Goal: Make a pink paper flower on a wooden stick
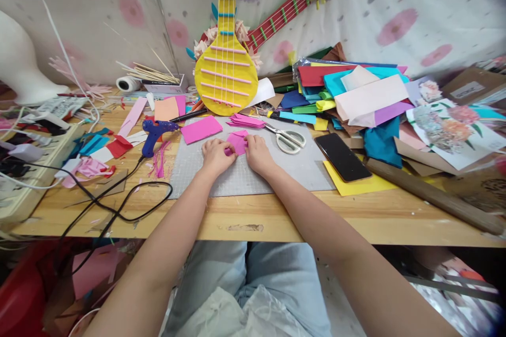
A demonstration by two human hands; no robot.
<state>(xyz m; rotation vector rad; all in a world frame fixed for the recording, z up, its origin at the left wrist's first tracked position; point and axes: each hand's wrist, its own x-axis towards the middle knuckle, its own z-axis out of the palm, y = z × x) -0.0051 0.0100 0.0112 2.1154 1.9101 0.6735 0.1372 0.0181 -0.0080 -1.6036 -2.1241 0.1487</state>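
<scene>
A small piece of bright pink paper [237,140] lies over the grey cutting mat [300,174], held between my two hands. My left hand [219,155] pinches its left edge with bent fingers. At its right edge are the curled fingers of my right hand [258,154], closed on the paper. A flat pink stack of paper [202,129] rests just beyond my left hand. Behind the held piece lie several narrow folded pink pieces [247,121]. Scissors with pale handles [290,141] are to the right of my right hand, their blades pointing toward those pieces.
A blue glue gun [153,137] sits left of the mat, its black cable looping over the table. A yellow paper lute [226,76] stands at the back. On the right are a black phone [343,157], a wooden stick [430,195] and piled coloured paper [367,92].
</scene>
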